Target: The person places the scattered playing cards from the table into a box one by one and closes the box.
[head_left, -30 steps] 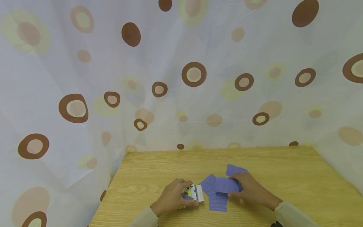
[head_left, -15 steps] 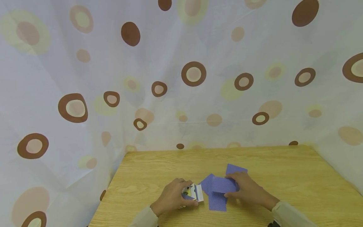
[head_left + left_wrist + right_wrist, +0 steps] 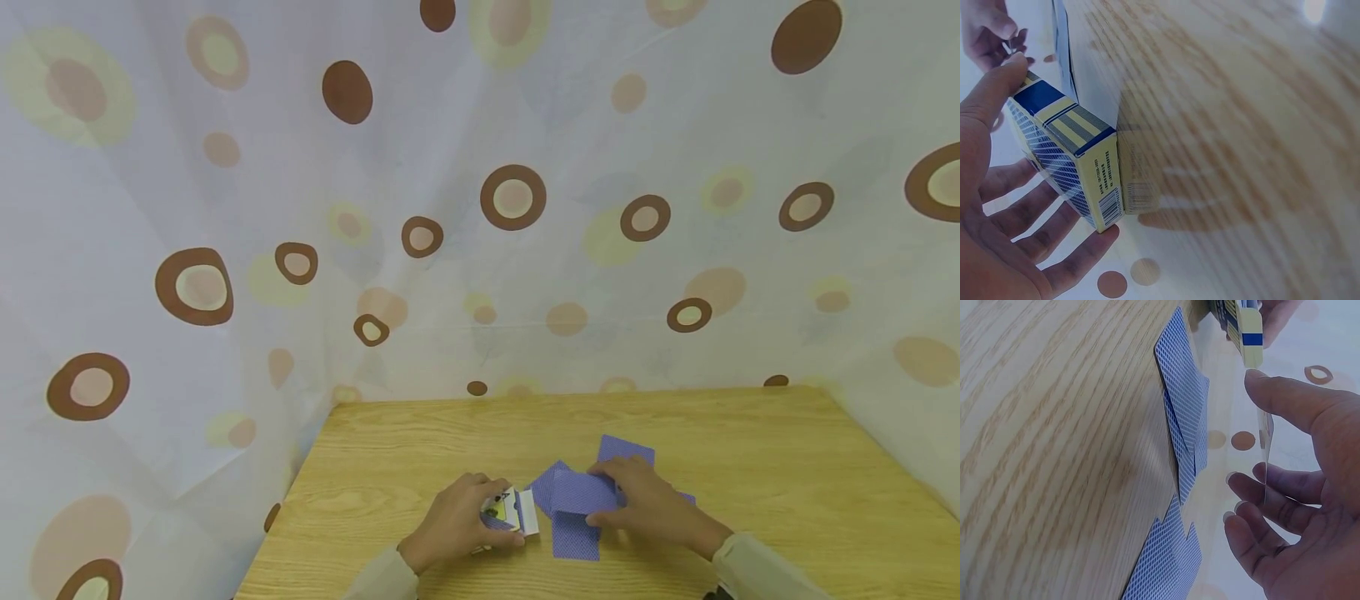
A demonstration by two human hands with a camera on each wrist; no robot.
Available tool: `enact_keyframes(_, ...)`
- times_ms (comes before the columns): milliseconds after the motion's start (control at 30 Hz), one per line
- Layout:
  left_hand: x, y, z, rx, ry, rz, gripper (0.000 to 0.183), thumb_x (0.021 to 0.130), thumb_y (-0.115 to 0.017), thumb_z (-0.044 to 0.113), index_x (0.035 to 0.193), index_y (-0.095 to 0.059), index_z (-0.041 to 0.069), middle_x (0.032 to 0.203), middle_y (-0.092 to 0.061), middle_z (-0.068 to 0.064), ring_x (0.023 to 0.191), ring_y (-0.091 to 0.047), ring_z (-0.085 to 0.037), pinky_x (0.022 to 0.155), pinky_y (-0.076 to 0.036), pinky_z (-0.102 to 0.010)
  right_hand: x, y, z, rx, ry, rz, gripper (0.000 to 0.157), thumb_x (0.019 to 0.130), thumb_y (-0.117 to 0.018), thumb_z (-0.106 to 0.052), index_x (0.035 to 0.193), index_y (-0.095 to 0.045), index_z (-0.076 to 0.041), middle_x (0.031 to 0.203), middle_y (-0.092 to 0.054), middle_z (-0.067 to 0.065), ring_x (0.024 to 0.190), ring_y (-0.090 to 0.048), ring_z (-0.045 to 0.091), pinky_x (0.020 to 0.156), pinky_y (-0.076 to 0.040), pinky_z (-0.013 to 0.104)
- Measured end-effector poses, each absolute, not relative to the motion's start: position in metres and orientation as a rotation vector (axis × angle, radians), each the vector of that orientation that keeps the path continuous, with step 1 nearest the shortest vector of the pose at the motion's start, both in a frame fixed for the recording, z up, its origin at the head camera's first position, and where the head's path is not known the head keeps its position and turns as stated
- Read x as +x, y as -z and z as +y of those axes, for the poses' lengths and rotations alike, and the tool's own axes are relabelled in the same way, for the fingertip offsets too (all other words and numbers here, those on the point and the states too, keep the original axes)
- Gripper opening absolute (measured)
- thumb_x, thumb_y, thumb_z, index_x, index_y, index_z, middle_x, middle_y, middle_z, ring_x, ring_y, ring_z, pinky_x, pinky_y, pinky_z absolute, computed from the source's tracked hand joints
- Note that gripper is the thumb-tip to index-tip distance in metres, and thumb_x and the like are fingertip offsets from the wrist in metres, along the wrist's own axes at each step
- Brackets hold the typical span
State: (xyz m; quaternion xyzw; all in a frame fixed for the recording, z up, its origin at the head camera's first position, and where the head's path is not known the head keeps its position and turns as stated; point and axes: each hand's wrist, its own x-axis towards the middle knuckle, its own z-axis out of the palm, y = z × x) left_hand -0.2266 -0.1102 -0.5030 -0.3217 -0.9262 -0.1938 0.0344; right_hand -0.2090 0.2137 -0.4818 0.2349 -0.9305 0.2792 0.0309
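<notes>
My left hand (image 3: 452,518) grips a small playing-card box (image 3: 1063,140), thumb along the top edge and fingers round the lower side in the left wrist view. Its white end flap (image 3: 529,512) stands out toward the right. In my right hand (image 3: 651,505) a blue-backed playing card (image 3: 581,493) is held between thumb and fingers, above the table. Seen from the right wrist, that card shows almost edge-on as a thin strip (image 3: 1265,434). Several blue-backed cards (image 3: 1184,394) lie overlapping on the table below it, partly hidden by my right hand in the head view.
The wooden table (image 3: 405,442) ends at a white curtain (image 3: 450,350) printed with brown and yellow circles, which hangs along the back and both sides. A further group of cards (image 3: 1169,556) lies spread apart in the right wrist view.
My right hand has moved left with the card, closer to the box, uncovering more of the cards behind it. The left hand and box have stayed in place.
</notes>
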Motion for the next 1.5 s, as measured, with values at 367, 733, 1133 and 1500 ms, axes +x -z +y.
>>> enact_keyframes(367, -0.228, 0.505, -0.110, -1.012, 0.590, -2.829, 0.083, 0.077, -0.078, 0.068, 0.137, -0.067, 0.012, 0.120, -0.067, -0.003, 0.099, -0.055, -0.007, 0.076, -0.049, -0.023, -0.209, 0.482, 0.207, 0.746, -0.935, -2.884, 0.072, 0.082, -0.084, -0.051, 0.132, -0.064, -0.002, 0.127, -0.065, 0.006, 0.111, -0.052, 0.023, 0.088, -0.051, 0.045)
enact_keyframes(733, -0.228, 0.505, -0.109, -0.993, 0.591, -2.846, 0.083, 0.077, -0.080, 0.067, 0.138, -0.067, 0.012, 0.120, -0.067, -0.003, 0.097, -0.053, -0.006, 0.073, -0.046, -0.022, -0.207, 0.480, 0.199, 0.783, -0.913, -2.884, 0.076, 0.081, -0.084, -0.053, 0.132, -0.064, -0.001, 0.129, -0.065, 0.008, 0.113, -0.053, 0.027, 0.092, -0.049, 0.049)
enact_keyframes(1133, -0.228, 0.506, -0.109, -0.997, 0.587, -2.857, 0.084, 0.077, -0.078, 0.070, 0.139, -0.066, 0.014, 0.120, -0.067, -0.002, 0.097, -0.053, -0.006, 0.072, -0.047, -0.022, -0.202, 0.473, 0.189, 0.803, -0.846, -2.863, 0.073, 0.080, -0.088, -0.045, 0.132, -0.064, 0.001, 0.130, -0.065, 0.014, 0.113, -0.055, 0.030, 0.091, -0.051, 0.051)
enact_keyframes(1500, -0.227, 0.505, -0.109, -1.013, 0.583, -2.838, 0.084, 0.077, -0.079, 0.068, 0.139, -0.066, 0.012, 0.121, -0.067, -0.003, 0.098, -0.055, -0.007, 0.073, -0.047, -0.022, -0.202, 0.471, 0.182, 0.830, -0.906, -2.880, 0.075, 0.083, -0.083, -0.051, 0.135, -0.062, -0.002, 0.129, -0.063, 0.007, 0.112, -0.053, 0.025, 0.089, -0.050, 0.047)
